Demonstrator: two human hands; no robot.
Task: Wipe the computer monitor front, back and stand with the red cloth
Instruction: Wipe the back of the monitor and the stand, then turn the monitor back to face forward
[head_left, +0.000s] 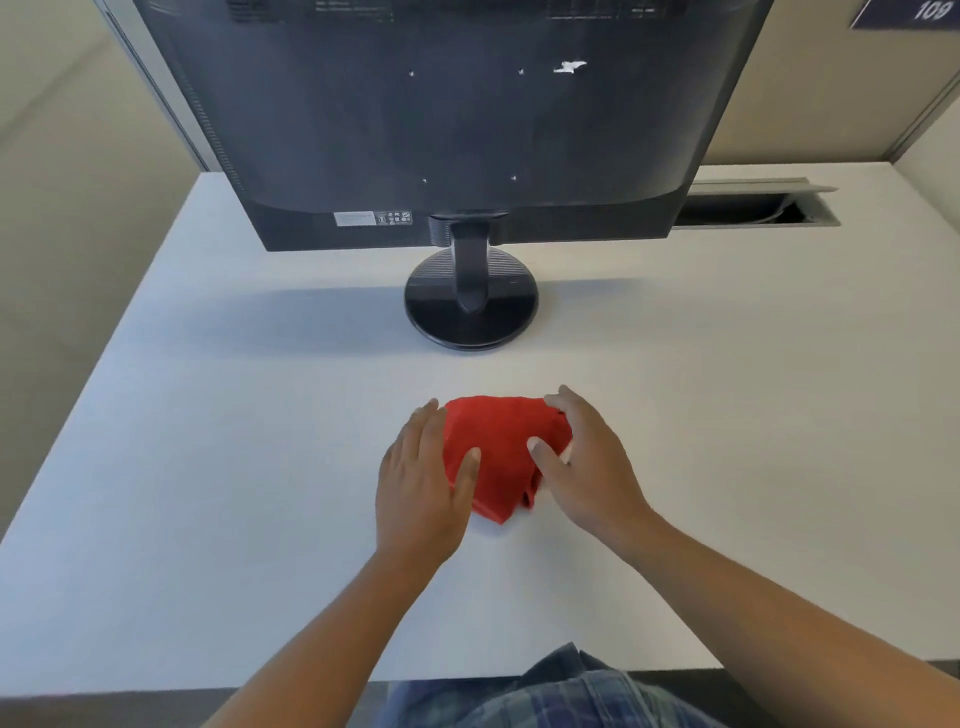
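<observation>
The black computer monitor (457, 119) stands on the white desk (208, 415) with its back towards me, on a round black stand (471, 312). A folded red cloth (498, 452) lies on the desk in front of the stand. My left hand (423, 483) rests on the cloth's left side, fingers spread and flat. On the right side lies my right hand (587, 457), its thumb on top of the cloth and its fingers curled over the edge. Both hands touch the cloth, which stays on the desk.
A cable slot with an open grey flap (753, 205) is set in the desk behind the monitor at the right. Beige partition walls (67, 156) enclose the desk on the left, back and right. The desk's near edge (363, 680) is just in front of my body.
</observation>
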